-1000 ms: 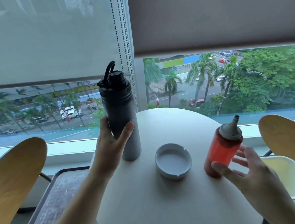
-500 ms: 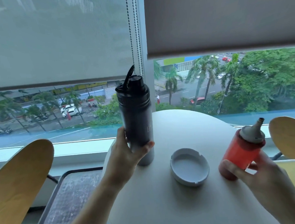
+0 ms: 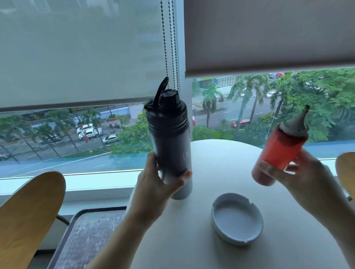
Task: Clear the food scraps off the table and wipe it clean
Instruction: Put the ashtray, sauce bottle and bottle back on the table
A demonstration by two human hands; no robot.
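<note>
left hand (image 3: 156,188) grips the flask (image 3: 168,138) near the table (image 3: 197,245) edge; right hand (image 3: 302,179) holds the sauce bottle (image 3: 279,150) lifted; ashtray (image 3: 236,218) between them.

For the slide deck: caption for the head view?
Left hand grips flask, right hand lifts sauce bottle; ashtray on table.

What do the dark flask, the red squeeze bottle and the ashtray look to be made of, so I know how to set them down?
Dark flask: likely powder-coated metal; matte, rigid, with a ribbed plastic-looking cap. Red squeeze bottle: soft translucent plastic, light glowing through, with a grey cone nozzle. Ashtray: white, smooth, thick-rimmed; ceramic or melamine, cannot tell which.
</note>
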